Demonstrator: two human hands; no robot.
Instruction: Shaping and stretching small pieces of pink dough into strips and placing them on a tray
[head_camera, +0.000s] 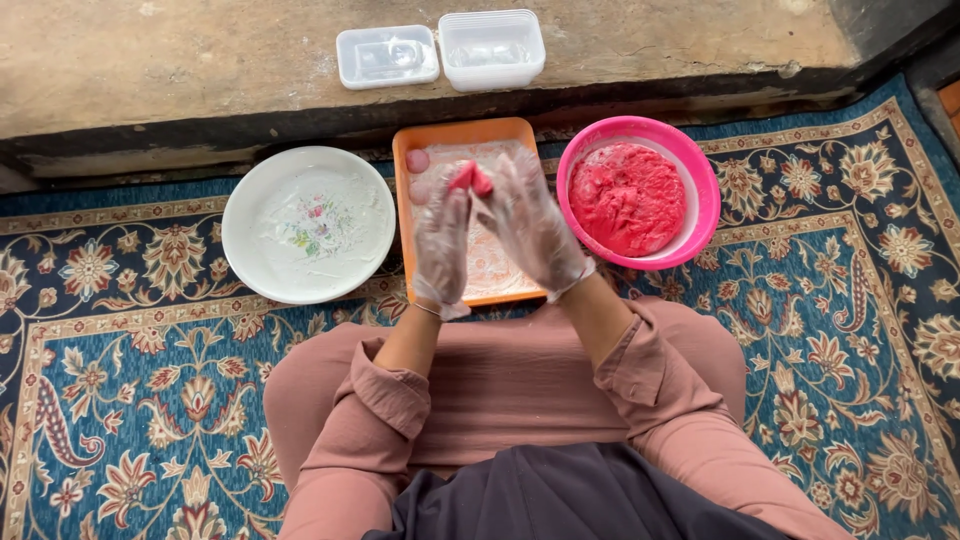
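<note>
The person sits on a patterned carpet, knees bent, forearms in rolled pink sleeves raised over the lap. Both hands wear thin clear plastic gloves.

The left hand stands upright, palm facing inward, fingers extended upward. The right hand leans toward it from the opposite side. The two hands meet at the fingertips, where they pinch a small red lump of dough between them. The lump sits at the very top of the grip, partly exposed above the gloved fingertips, and does not rest in either palm. The palms below it stay apart.

Directly beneath the hands lies an orange rectangular tray dusted with white powder. Two pale pink round pieces lie at its far left corner, one just behind the other.

Left of the tray sits a white round plate with a floral centre and a film of white powder. Right of the tray, touching it or nearly so, stands a pink bowl holding a large mass of red dough.

Farthest away, on a raised stone ledge, two clear plastic containers stand side by side.
</note>
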